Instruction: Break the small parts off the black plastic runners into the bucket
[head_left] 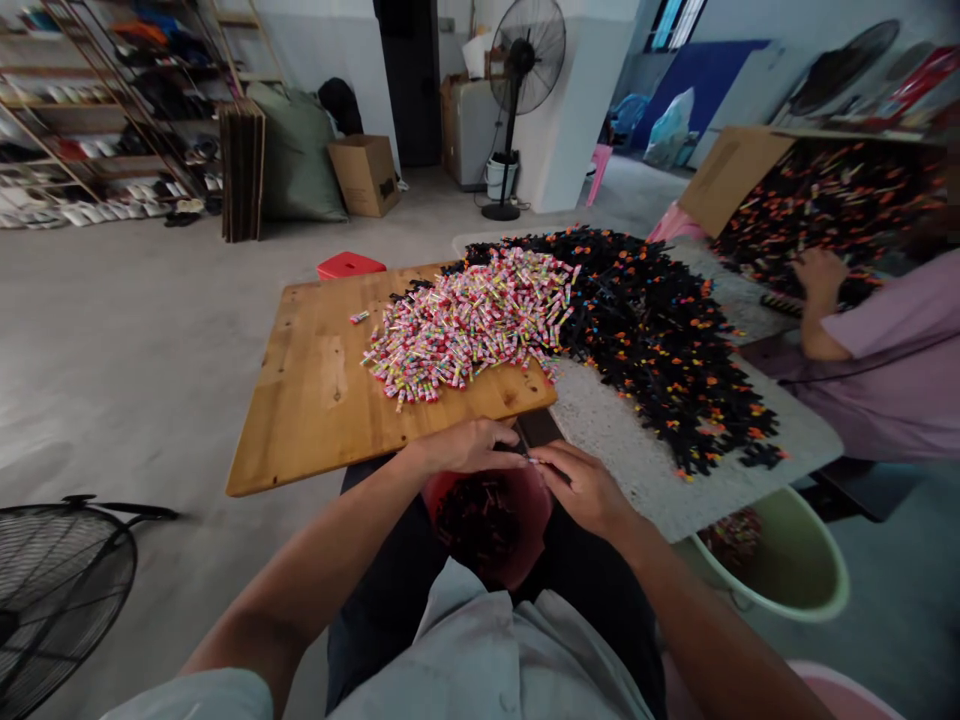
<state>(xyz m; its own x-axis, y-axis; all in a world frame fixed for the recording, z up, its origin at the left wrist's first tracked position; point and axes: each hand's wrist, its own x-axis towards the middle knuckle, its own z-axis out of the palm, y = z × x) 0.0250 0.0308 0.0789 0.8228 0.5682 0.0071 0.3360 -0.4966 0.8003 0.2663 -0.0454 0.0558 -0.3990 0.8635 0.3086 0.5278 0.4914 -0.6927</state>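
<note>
Pink pieces (472,325) on wooden board (300,400), black heap (652,320) adjoining

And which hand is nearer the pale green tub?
Right. The right hand is on the side toward the tub; the left hand is farther, by the wooden board.

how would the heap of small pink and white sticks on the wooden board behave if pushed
The heap would probably slump and scatter rather than slide whole, since the sticks lie loose and jumbled. Each is likely light, judging by the small stray stick on the wooden board.
</note>
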